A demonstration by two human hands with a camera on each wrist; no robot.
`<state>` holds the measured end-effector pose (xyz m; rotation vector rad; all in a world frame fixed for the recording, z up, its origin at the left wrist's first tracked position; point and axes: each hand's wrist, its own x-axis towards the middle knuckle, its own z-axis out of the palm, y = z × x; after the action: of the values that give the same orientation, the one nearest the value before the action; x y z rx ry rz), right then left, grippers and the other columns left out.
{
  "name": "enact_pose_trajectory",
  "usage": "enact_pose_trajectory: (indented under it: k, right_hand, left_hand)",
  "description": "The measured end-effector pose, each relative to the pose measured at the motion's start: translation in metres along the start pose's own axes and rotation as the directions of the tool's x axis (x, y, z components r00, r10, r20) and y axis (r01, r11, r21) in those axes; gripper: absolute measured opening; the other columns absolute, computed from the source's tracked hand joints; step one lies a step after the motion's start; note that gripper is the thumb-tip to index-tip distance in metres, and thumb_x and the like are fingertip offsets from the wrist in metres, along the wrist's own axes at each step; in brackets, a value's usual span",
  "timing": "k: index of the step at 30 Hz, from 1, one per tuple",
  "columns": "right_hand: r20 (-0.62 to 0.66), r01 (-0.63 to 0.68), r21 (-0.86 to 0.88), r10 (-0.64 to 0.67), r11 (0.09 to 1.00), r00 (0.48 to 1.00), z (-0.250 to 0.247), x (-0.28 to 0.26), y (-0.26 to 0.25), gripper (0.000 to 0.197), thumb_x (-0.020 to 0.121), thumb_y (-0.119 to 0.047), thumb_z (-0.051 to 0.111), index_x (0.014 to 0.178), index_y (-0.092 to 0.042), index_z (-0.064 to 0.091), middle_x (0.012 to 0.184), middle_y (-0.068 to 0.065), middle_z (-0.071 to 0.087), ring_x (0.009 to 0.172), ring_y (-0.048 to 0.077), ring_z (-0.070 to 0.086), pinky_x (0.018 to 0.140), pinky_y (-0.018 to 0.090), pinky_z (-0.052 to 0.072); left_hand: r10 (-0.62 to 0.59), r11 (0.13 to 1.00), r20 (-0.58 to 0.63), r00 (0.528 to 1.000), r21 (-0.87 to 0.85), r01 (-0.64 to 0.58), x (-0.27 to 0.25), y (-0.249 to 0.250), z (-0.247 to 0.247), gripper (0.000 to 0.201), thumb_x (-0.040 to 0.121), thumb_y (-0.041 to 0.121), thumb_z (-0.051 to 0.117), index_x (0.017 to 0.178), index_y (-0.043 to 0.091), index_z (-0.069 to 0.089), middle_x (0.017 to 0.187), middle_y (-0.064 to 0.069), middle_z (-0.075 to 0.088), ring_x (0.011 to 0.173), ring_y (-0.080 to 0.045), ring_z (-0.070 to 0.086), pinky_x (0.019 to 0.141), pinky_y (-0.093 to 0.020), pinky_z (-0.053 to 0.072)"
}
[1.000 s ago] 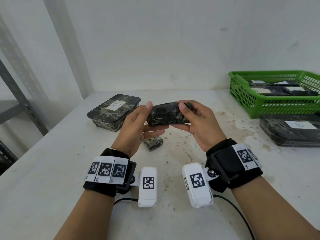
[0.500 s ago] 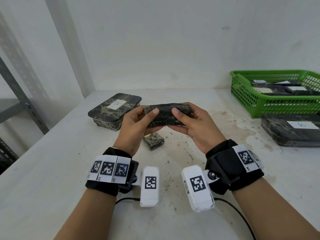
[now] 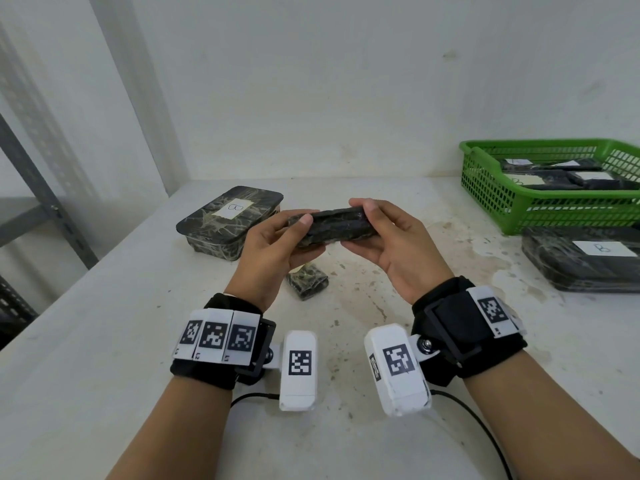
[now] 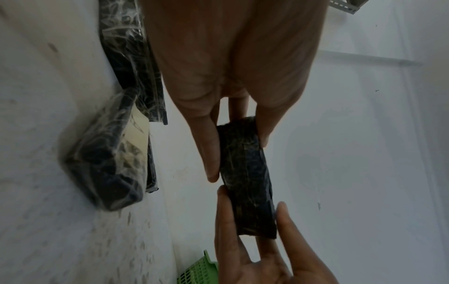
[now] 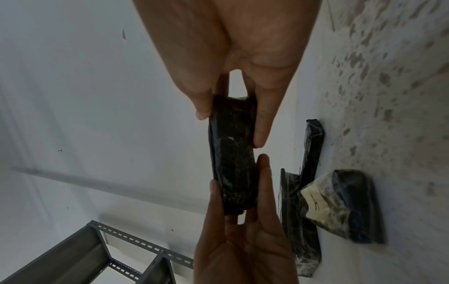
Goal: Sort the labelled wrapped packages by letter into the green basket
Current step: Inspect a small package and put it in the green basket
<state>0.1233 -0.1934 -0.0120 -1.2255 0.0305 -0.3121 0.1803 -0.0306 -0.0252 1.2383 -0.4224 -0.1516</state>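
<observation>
White table (image 3: 104, 341), stained and speckled towards the middle and right, carries everything; grey slotted metal shelving (image 3: 41, 188) stands off its left edge against the pale wall; green basket (image 3: 491, 188) sits at the far right of the table, several dark wrapped packages with white labels lying inside it, letters there too small to read; a large wrapped package (image 3: 575, 268) lies on the table just in front of the basket, white label up, marked B; a second large package (image 3: 221, 233) lies at the far left-centre, its label also marked B; both hands raised above the table's middle, sharing one dark oblong package (image 3: 332, 227) held roughly level and clear of the surface; left hand (image 3: 273, 251) grips its left end, thumb on top, fingers curled beneath; right hand (image 3: 398, 247) grips the right end the same way, thumb over the top edge; the wrist views show thumb and fingers of each hand pinching opposite faces; no label shows on the held package from any view; small wrapped package (image 3: 306, 282) rests on the table below the left hand, a pale label on its side, letter unreadable.
</observation>
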Motion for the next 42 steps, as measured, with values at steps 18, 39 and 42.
enact_pose_trajectory:
  k: [18,39,42]
  right_hand:
    - [0.013,-0.004,0.000,0.004,1.000,1.000,0.0002,0.0008,-0.0014,0.039,0.084,-0.036,0.065,0.105,-0.004,0.065,0.101,0.010,0.070,0.100,0.022,0.071,0.083,0.030,0.059]
    - [-0.127,0.034,0.010,-0.032,0.999,0.991,0.0013,-0.0022,-0.0009,0.026,0.089,-0.016,0.069,0.101,0.007,0.067,0.092,0.015,0.071,0.091,0.025,0.072,0.073,0.029,0.060]
    - [-0.104,-0.025,0.005,0.025,1.000,0.994,0.0047,-0.0027,-0.0005,0.031,0.090,-0.022,0.068,0.103,0.005,0.065,0.098,0.016,0.070,0.093,0.024,0.071,0.073,0.029,0.060]
  left_hand:
    - [0.048,0.999,-0.026,0.999,0.003,-0.048,0.0020,-0.0012,-0.0012,0.024,0.098,0.009,0.052,0.113,-0.008,0.062,0.101,-0.015,0.069,0.095,-0.018,0.070,0.082,-0.030,0.059]
    - [-0.026,0.997,0.004,1.000,-0.072,0.026,-0.0014,-0.0001,0.0060,0.021,0.091,0.021,0.059,0.094,0.001,0.066,0.091,-0.008,0.073,0.090,-0.016,0.071,0.079,-0.028,0.059]
    - [-0.023,0.999,-0.019,1.000,-0.032,0.023,0.0004,-0.0021,0.0040,0.017,0.096,0.012,0.056,0.096,-0.001,0.066,0.089,-0.009,0.072,0.088,-0.016,0.071,0.079,-0.029,0.060]
